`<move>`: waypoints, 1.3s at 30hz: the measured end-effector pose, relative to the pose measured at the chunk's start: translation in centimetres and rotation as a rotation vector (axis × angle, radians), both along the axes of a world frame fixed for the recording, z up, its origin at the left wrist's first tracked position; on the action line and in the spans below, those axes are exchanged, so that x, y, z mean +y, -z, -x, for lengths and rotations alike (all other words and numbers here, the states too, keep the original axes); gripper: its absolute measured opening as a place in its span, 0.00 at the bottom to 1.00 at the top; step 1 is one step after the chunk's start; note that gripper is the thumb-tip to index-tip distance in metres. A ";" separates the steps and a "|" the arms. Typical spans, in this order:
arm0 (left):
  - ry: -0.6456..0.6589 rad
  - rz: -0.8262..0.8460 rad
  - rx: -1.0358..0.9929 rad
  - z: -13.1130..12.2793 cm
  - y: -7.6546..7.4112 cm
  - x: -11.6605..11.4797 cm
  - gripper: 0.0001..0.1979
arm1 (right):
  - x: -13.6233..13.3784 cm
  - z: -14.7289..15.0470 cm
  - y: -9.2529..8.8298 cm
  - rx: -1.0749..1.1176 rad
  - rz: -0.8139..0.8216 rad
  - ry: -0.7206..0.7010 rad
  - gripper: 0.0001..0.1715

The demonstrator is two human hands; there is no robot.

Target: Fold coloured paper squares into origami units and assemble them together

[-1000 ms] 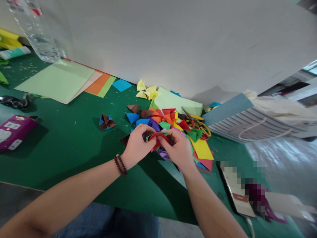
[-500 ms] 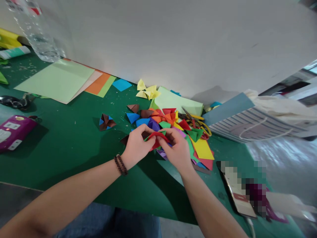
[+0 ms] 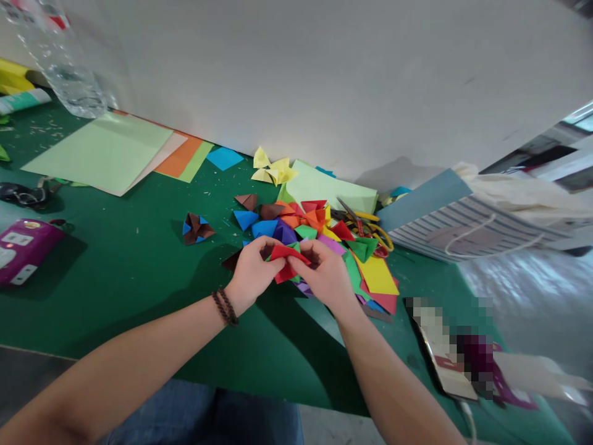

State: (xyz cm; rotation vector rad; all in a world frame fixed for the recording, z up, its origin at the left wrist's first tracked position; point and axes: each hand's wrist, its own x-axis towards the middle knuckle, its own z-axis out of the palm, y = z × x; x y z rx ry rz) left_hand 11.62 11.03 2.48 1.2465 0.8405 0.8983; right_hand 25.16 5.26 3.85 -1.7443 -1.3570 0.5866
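Between my two hands is a folded paper piece (image 3: 289,254), red with green showing at its edges. My left hand (image 3: 254,270), a dark bead bracelet at its wrist, pinches the piece from the left. From the other side my right hand (image 3: 328,275) grips it with thumb and fingers. Some fingertips are hidden behind the paper. Just beyond lies a heap of folded paper pieces (image 3: 286,232) in many colours. A brown and blue folded unit (image 3: 197,229) sits apart on the green table (image 3: 139,266), left of my hands.
Scissors (image 3: 356,217) with yellow handles lie right of the heap, near a striped paper bag (image 3: 477,225). Flat paper sheets (image 3: 102,151) and a clear bottle (image 3: 74,86) stand at the back left. A purple power strip (image 3: 28,250) is at the left, a phone (image 3: 445,358) at the right.
My hands still hold the red and green piece. Its red face now shows broader, tilted toward me, and my fingers have shifted slightly on it. The view has moved a little.
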 end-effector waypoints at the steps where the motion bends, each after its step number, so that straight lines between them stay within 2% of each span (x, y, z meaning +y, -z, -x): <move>1: 0.001 0.006 -0.004 0.0 0.0 0.0 0.09 | 0.0 -0.1 0.0 0.007 0.010 0.000 0.09; 10: 0.052 0.031 0.001 0.0 0.2 0.1 0.06 | 0.0 -0.5 -0.1 -0.077 0.062 -0.015 0.12; 14: 0.064 0.030 0.000 0.0 0.3 0.1 0.01 | -0.1 -0.4 -0.4 -0.087 0.070 -0.017 0.12; 17: 0.083 -0.045 0.019 0.1 0.4 0.2 0.07 | -0.1 -0.4 -0.6 -0.083 0.064 -0.004 0.12; 20: 0.094 -0.095 0.042 0.1 0.5 0.3 0.08 | -0.1 -0.5 -0.6 -0.077 0.062 -0.002 0.12; 29: 0.087 -0.061 0.045 0.1 0.5 0.2 0.07 | 0.0 -0.7 -0.2 -0.057 0.083 0.007 0.12; 33: 0.085 -0.061 0.026 0.2 0.3 0.2 0.07 | 0.0 -0.7 -0.3 -0.030 0.045 0.008 0.12; 36: 0.084 -0.124 0.021 0.3 -0.4 0.1 0.04 | 0.0 -0.6 -0.4 -0.017 -0.020 0.023 0.12; 39: 0.044 -0.192 0.000 0.5 -1.3 -0.3 0.12 | -0.1 -0.7 -0.5 -0.014 -0.117 0.111 0.12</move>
